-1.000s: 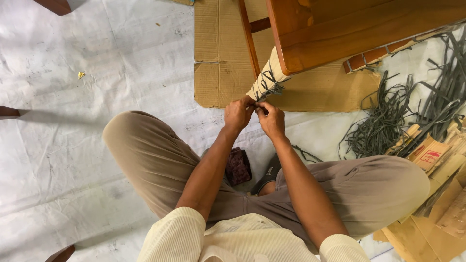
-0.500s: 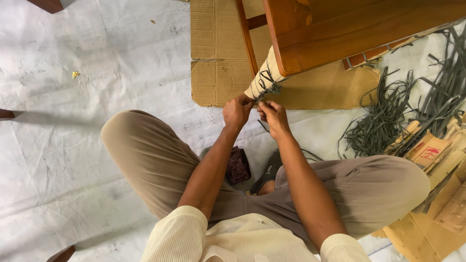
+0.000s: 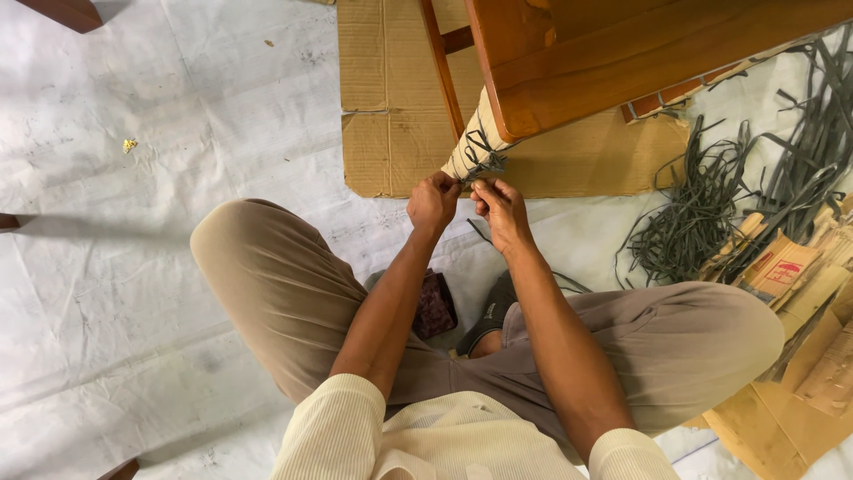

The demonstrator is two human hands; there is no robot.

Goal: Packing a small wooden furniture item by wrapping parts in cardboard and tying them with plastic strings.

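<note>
- I sit cross-legged on the white floor sheet (image 3: pixel 133 267) so that the wrapped foot of the wooden furniture leg (image 3: pixel 475 142) comes to chest height just beyond my knees, where both hands can reach it.
- The leg's lower end is padded in tan cardboard, and a dark grey strap (image 3: pixel 484 160) criss-crosses the padding, lying tight against it.
- A flattened cardboard sheet (image 3: pixel 391 133) lies under the furniture, probably to keep the wood off the floor.
- My left hand (image 3: pixel 433 203) is curled nearly closed, thumb and fingertips pinched at the lower edge of the wrapping; it seems to grip a strap end, though the strap there is too small to make out clearly.
- My right hand (image 3: pixel 502 209) is just beside it, almost touching, fingers also pinched closed at the same spot on the strap.
- A loose heap of spare grey straps (image 3: pixel 711 213) lies to the right, within arm's reach, beside cardboard scraps (image 3: pixel 782 276).
</note>
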